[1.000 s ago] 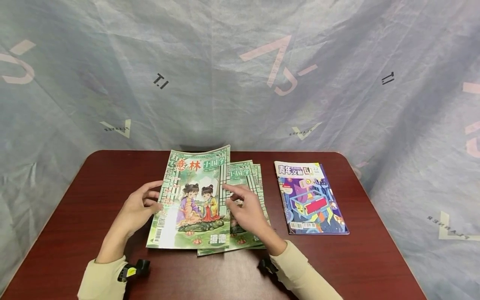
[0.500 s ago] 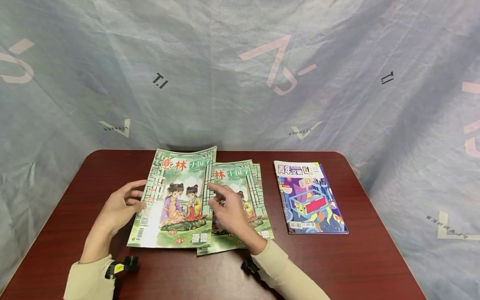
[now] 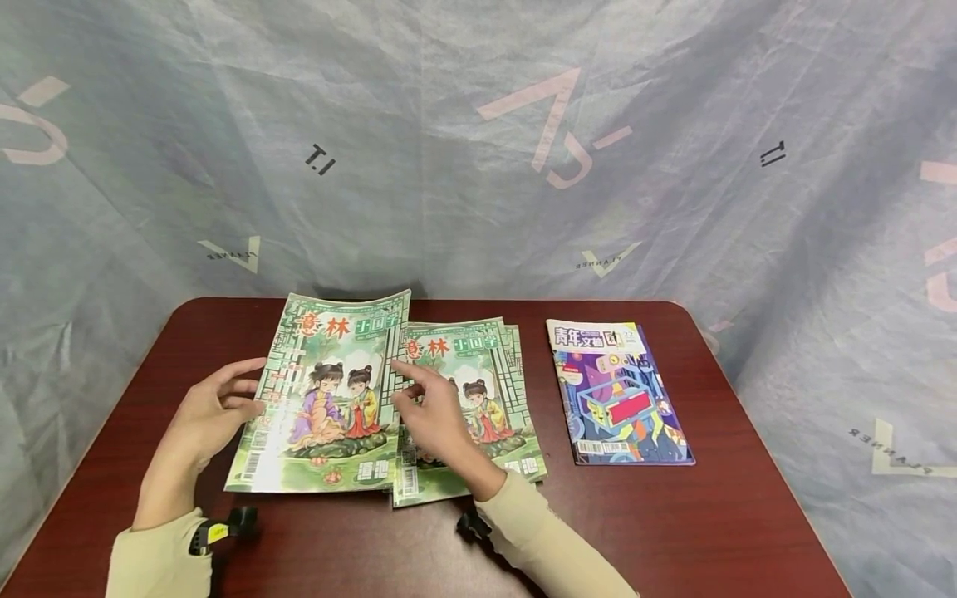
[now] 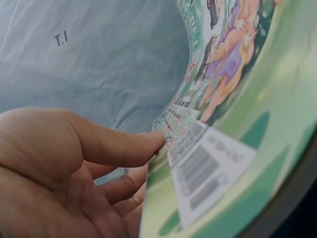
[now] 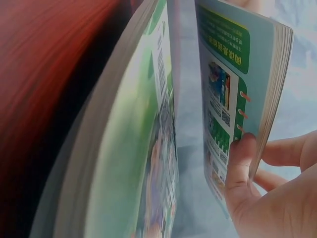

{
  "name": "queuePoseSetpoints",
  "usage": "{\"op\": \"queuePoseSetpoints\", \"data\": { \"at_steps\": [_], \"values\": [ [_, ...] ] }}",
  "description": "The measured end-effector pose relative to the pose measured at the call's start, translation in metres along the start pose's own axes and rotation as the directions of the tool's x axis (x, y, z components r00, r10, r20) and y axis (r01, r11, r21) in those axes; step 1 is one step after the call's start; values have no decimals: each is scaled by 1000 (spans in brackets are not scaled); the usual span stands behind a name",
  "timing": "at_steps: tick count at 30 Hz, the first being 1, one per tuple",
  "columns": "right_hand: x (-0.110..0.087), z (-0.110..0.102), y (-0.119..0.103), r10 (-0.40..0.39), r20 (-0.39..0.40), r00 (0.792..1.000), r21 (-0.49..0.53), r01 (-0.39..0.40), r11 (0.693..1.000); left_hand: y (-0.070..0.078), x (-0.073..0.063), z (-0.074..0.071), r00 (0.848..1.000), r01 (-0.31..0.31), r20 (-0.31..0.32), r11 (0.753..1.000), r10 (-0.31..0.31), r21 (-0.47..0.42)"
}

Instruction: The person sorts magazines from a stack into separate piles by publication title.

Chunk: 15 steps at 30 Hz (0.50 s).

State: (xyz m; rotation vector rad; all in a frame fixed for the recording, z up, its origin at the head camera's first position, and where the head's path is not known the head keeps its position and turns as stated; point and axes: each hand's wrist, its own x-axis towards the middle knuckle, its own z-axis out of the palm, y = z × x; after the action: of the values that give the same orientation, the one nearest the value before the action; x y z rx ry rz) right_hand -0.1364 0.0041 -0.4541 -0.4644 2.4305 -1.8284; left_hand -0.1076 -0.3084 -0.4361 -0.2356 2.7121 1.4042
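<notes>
A green magazine (image 3: 329,399) with two cartoon children on its cover is held up between both hands, its top edge bowed. My left hand (image 3: 198,415) pinches its left edge, thumb on the cover near the barcode label (image 4: 203,173) in the left wrist view. With my right hand (image 3: 441,419) I grip the right edge; the right wrist view shows that thumb (image 5: 242,158) against the back cover (image 5: 223,64). A stack of matching magazines (image 3: 519,440) lies below and to the right, partly covered by the held one and my right hand.
A purple magazine (image 3: 624,407) with a white title band lies at the right of the dark red table (image 3: 718,531), another edge showing beneath it. Behind the table hangs a grey printed cloth (image 3: 419,208).
Both hands have moved left with the green magazine, uncovering more of the matching stack. The stack and the purple magazine have stayed in place.
</notes>
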Motion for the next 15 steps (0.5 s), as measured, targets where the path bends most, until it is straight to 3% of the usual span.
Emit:
{"op": "queuePoseSetpoints", "data": {
  "at_steps": [10,15],
  "values": [
    [8,15,-8,-38,134,990,-54,46,998,-13,-4,-14,996,20,-92,1000,-20,7],
    [9,21,-9,-17,181,983,-46,26,999,-19,-6,-22,993,47,-106,999,-44,21]
  ]
}}
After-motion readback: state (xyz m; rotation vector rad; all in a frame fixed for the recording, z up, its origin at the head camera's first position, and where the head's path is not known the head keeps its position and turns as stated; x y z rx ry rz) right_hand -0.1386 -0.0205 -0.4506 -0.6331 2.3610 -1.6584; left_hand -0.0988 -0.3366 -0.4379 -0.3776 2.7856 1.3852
